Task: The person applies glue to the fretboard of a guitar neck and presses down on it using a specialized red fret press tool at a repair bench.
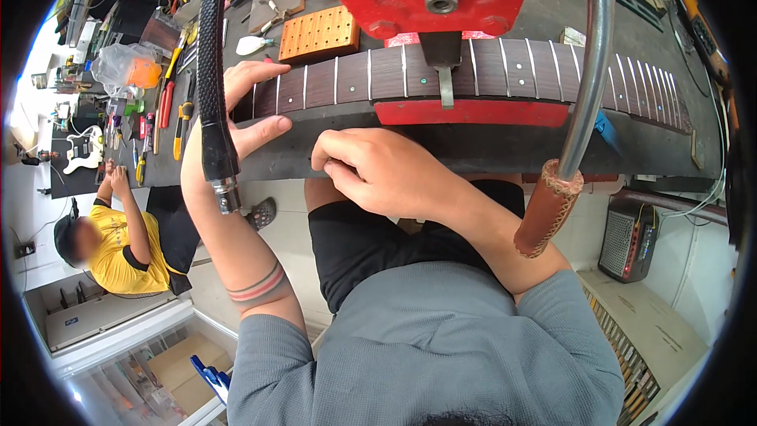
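Observation:
A dark guitar neck (347, 83) with metal frets and small round inlays lies across the bench, under a red press (426, 8). The press's dark ram, with a narrow metal tip (446, 88), comes down over the neck's middle. My left hand (251, 106) spans the neck's left end, fingers along the far edge and thumb at the near edge. The black knurled bar in front hides part of this hand. My right hand (386, 170) is closed at the bench's near edge, apart from the neck. Its curled fingers hide whatever they may hold.
A steel lever with a brown leather grip (550, 209) hangs over my right forearm. The black knurled bar (213, 71) crosses my left wrist. Behind the neck stands a drilled wooden block (319, 34). Several hand tools lie left. A person in yellow (130, 241) works there.

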`<action>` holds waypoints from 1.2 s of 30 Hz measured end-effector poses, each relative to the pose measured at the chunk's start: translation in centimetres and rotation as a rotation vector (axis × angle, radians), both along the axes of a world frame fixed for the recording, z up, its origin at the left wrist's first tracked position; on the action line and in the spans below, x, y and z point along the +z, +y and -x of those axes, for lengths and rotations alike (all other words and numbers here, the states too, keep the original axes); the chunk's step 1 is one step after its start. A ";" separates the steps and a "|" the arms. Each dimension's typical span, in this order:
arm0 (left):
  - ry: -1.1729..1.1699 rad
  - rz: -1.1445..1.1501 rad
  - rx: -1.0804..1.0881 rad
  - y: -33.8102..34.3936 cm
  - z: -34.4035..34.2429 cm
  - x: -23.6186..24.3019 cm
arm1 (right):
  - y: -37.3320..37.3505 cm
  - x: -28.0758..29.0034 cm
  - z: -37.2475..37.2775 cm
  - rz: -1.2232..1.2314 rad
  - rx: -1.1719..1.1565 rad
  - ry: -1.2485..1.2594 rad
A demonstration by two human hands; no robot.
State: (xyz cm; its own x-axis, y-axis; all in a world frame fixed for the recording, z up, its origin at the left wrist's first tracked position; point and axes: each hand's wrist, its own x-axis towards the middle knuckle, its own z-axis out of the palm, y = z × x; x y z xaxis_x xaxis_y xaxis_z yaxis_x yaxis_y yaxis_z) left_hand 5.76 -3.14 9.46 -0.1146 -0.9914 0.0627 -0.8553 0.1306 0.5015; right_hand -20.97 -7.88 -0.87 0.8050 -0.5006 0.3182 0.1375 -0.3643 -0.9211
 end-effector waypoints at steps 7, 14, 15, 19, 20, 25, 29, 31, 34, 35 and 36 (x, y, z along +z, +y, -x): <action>0.242 -0.012 0.077 0.5 -1.5 -0.1 | 0.2 -0.2 -0.1 -0.008 -0.024 0.008; 0.138 0.014 0.118 1.7 -3.1 0.4 | 0.1 -0.1 -0.1 0.008 -0.036 0.007; 0.113 0.021 0.115 1.5 -3.3 0.2 | 0.0 -0.1 -0.1 0.008 -0.032 0.009; 0.187 0.059 0.040 1.5 -3.7 0.2 | 0.0 0.1 -0.1 0.007 -0.032 0.031; 0.249 0.096 0.045 1.5 -4.0 -0.3 | 0.0 0.1 -0.2 0.008 -0.032 0.035; 0.252 0.235 0.202 2.8 -3.9 -1.0 | 0.3 0.6 0.0 0.044 -0.059 0.037; 0.156 0.221 0.230 4.2 -4.2 -1.8 | 1.0 0.7 -0.4 0.112 -0.099 0.087; 0.157 0.265 0.244 4.5 -4.0 -2.4 | 0.7 0.6 -0.4 0.172 -0.062 0.110; 0.051 0.305 0.220 4.8 -4.2 -3.2 | 1.1 0.2 -0.6 0.206 -0.130 0.133; -0.001 0.357 0.193 4.7 -4.2 -3.6 | 1.2 0.6 -0.8 0.159 -0.126 0.101; -0.074 0.409 0.195 4.6 -4.1 -3.9 | 0.9 0.6 -0.9 0.171 -0.114 0.127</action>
